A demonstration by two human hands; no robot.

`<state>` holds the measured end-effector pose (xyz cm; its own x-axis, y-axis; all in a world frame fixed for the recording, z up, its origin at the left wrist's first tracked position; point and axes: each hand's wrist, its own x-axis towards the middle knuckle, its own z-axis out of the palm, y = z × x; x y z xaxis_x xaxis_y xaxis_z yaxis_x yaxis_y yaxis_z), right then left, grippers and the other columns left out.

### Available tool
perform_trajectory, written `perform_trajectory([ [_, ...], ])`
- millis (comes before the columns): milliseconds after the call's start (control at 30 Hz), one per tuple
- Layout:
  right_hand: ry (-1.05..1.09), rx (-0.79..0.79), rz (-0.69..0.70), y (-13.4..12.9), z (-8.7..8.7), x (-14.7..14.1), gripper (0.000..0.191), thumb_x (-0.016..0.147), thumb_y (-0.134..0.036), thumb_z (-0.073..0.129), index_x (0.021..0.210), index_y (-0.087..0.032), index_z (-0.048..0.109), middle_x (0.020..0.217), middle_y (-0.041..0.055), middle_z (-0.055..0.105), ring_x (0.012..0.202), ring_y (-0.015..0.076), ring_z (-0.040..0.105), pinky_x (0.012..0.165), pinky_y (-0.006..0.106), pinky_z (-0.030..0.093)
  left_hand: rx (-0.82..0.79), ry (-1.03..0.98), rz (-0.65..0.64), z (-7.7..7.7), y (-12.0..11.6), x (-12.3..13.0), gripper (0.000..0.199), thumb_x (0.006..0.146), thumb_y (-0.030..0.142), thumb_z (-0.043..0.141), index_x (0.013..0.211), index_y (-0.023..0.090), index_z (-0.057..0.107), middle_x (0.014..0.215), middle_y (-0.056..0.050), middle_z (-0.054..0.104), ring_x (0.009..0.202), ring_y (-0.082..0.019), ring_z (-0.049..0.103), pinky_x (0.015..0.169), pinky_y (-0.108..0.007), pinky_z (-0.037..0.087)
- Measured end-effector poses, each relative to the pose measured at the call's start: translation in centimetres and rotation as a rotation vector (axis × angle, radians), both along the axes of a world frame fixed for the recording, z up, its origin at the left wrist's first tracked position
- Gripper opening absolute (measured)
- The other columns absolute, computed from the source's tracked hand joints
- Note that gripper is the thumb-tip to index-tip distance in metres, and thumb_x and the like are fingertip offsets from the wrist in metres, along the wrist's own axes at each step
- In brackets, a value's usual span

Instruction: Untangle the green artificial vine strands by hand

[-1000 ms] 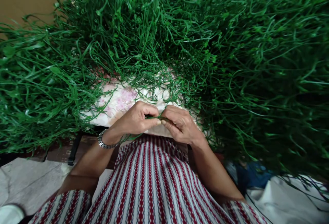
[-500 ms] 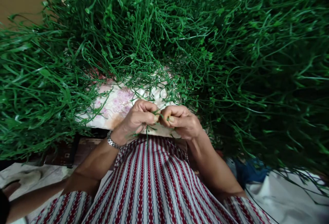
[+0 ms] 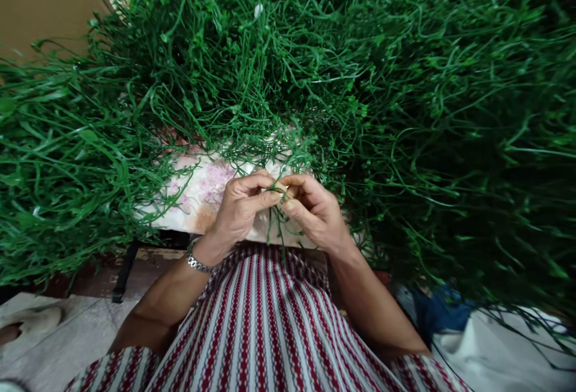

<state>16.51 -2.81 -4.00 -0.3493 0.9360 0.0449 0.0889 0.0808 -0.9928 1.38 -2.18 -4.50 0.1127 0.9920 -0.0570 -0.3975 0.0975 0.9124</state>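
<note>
My left hand [image 3: 240, 206] pinches thin green plant stems [image 3: 281, 227] between thumb and forefinger. Close against it, my right hand [image 3: 315, 212] has its thumb and fingertips on the same stems, at a bent or looped part. Loose ends dangle below the fingertips. Both hands are over a white cloth with pink and purple flowers [image 3: 218, 179], and green sprigs lie on its far side. The fingertips partly hide where the stems are gripped.
Large heaps of tangled green stems surround the cloth: left [image 3: 67, 182], far side [image 3: 252, 62] and right [image 3: 450, 158]. A brown board [image 3: 45, 8] stands at the upper left. A light shoe [image 3: 38, 323] is at the lower left, white fabric [image 3: 508, 344] at the lower right.
My right hand has opened its curled grip into a looser pinch, and the stem ends have shifted slightly right. Another person's arm at the lower left has gone out of view.
</note>
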Motion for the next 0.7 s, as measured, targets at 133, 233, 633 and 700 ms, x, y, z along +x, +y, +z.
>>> perform_trajectory([
  [133,-0.116,0.142,-0.080,-0.4,-0.6,-0.6,0.029,0.082,-0.032,0.059,0.109,-0.022,0.054,0.085,0.0016,0.057,0.074,0.0125,0.053,0.067,0.026,0.043,-0.007,0.006,0.127,0.0,-0.3,0.6,0.010,0.058,0.017,0.077,0.066,0.021,0.072,0.069,0.001,0.054,0.070,-0.009,0.050,0.065,-0.021,0.041],
  [233,-0.176,0.250,-0.089,-0.2,-0.6,-0.5,0.019,0.082,-0.029,0.060,0.099,-0.021,0.059,0.081,0.0010,0.056,0.073,0.0122,0.052,0.067,0.025,0.042,-0.057,-0.044,0.128,0.0,-0.4,0.6,0.010,0.056,0.017,0.077,0.063,0.021,0.071,0.072,0.001,0.052,0.075,-0.009,0.050,0.069,-0.021,0.042],
  [633,-0.111,0.221,-0.034,-0.2,-0.6,-0.7,0.011,0.086,-0.027,0.052,0.085,-0.018,0.057,0.072,-0.0008,0.053,0.065,0.0101,0.049,0.063,0.023,0.039,-0.234,-0.277,0.032,0.9,-0.8,0.8,0.007,0.065,0.016,0.069,0.061,0.014,0.063,0.067,0.000,0.056,0.067,-0.008,0.050,0.064,-0.017,0.039],
  [700,-0.037,0.187,-0.033,-0.2,-0.7,-0.8,0.011,0.085,-0.028,0.053,0.085,-0.018,0.058,0.073,-0.0009,0.053,0.066,0.0098,0.049,0.064,0.022,0.039,-0.253,-0.336,0.007,1.0,-0.8,0.9,0.008,0.064,0.017,0.069,0.061,0.013,0.062,0.068,0.000,0.056,0.068,-0.008,0.050,0.065,-0.017,0.040],
])
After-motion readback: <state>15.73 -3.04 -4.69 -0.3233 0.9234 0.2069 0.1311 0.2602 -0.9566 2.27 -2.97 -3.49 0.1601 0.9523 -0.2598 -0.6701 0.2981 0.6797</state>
